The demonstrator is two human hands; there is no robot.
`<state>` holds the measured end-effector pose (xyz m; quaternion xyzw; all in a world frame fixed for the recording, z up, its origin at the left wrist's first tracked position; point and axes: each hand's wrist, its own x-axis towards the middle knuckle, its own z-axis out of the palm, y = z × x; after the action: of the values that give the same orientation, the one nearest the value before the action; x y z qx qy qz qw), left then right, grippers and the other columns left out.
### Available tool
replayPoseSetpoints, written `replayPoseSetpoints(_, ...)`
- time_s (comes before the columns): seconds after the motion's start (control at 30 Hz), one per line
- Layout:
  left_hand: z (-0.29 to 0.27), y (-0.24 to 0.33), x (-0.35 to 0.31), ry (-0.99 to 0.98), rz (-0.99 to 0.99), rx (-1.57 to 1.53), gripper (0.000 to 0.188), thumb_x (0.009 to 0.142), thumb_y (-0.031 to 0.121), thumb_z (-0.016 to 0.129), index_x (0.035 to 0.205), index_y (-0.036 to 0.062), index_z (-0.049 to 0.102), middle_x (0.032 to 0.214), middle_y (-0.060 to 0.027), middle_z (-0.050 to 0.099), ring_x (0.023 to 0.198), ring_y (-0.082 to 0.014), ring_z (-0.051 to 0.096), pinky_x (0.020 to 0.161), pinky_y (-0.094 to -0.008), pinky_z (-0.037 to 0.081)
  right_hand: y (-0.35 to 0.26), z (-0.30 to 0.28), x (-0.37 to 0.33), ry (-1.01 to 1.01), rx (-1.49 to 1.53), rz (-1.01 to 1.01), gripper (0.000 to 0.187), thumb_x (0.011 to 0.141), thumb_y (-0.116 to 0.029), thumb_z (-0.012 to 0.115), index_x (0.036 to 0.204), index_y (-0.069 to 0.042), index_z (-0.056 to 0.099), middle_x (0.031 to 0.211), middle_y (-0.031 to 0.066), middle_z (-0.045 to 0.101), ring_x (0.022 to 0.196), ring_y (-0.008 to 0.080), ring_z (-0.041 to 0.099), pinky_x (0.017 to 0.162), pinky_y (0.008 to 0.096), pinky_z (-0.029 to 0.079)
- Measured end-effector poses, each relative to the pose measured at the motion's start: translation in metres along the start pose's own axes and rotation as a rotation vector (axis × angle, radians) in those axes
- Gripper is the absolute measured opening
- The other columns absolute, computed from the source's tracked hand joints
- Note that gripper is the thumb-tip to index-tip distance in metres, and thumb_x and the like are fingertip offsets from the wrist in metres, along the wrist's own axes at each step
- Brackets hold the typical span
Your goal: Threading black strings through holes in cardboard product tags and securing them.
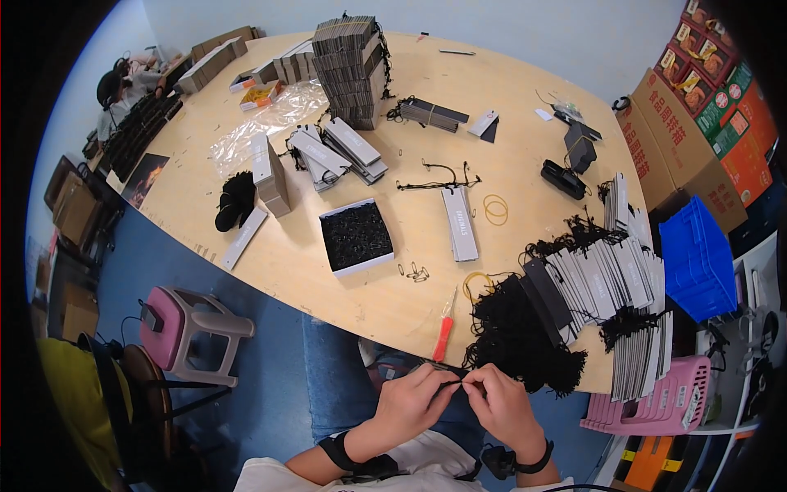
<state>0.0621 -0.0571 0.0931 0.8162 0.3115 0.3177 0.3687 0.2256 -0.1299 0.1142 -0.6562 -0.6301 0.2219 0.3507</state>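
Close to the table's front edge, my left hand (pixel 410 399) and my right hand (pixel 502 407) meet with fingertips pinched together. Between them runs a thin black cord (pixel 453 375), partly covered by the fingers. Just beyond the right hand lies a heap of black cords (pixel 520 340). A thin pointed tool with a red handle (pixel 443 338) rests on the table in front of my hands. Fanned-out grey hang tags (pixel 602 275) with black cords lie to the right. A single hang tag (pixel 459 225) with its cord lies mid-table.
A white box of small black pieces (pixel 326 248) stands left of centre, with tall tag stacks (pixel 348 74) behind. Yellow rubber bands (pixel 495 210) lie mid-table. A blue crate (pixel 698 258) and pink basket (pixel 656 410) stand right. A pink-topped stool (pixel 164 328) is left; another person (pixel 123 94) sits far left.
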Motion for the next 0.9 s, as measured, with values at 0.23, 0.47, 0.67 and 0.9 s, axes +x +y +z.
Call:
replayPoseSetpoints(0.23, 0.002, -0.001, 0.001, 0.046, 0.082, 0.092, 0.018, 0.079, 0.007, 0.073, 0.096, 0.0076, 0.066, 0.073, -0.0043, 0.057, 0.056, -0.0214, 0.059, 0.049, -0.0314, 0.047, 0.000, 0.003, 0.001, 0.017, -0.080, -0.049, 0.011, 0.085, -0.003, 0.067, 0.092, -0.003, 0.058, 0.078, 0.0095, 0.060, 0.066, 0.0250, 0.062, 0.054, 0.0332, 0.048)
replayPoseSetpoints(0.47, 0.003, -0.003, -0.001, -0.020, 0.091, 0.117, 0.022, 0.080, 0.006, 0.071, 0.100, 0.0074, 0.063, 0.079, -0.0060, 0.057, 0.062, -0.0240, 0.060, 0.051, -0.0331, 0.048, 0.000, 0.003, 0.000, 0.015, -0.111, -0.043, 0.010, 0.085, -0.004, 0.066, 0.090, -0.003, 0.057, 0.077, 0.0103, 0.060, 0.066, 0.0281, 0.062, 0.056, 0.0347, 0.048)
replayPoseSetpoints(0.67, -0.005, -0.007, 0.000, -0.195, -0.033, -0.077, 0.019, 0.086, 0.011, 0.068, 0.103, 0.0068, 0.060, 0.084, -0.0074, 0.057, 0.068, -0.0263, 0.062, 0.055, -0.0356, 0.048, 0.006, -0.001, -0.003, -0.110, 0.105, 0.101, 0.006, 0.091, -0.005, 0.060, 0.093, -0.001, 0.056, 0.079, 0.0110, 0.061, 0.066, 0.0231, 0.061, 0.060, 0.0311, 0.048)
replayPoseSetpoints(0.9, -0.009, -0.005, -0.001, -0.230, -0.130, -0.220, 0.014, 0.090, 0.011, 0.065, 0.102, 0.0064, 0.060, 0.084, -0.0080, 0.056, 0.067, -0.0227, 0.060, 0.058, -0.0326, 0.046, 0.008, -0.004, -0.003, -0.254, 0.375, 0.343, 0.007, 0.095, -0.006, 0.055, 0.099, 0.000, 0.055, 0.084, 0.0139, 0.062, 0.073, 0.0244, 0.063, 0.067, 0.0331, 0.050)
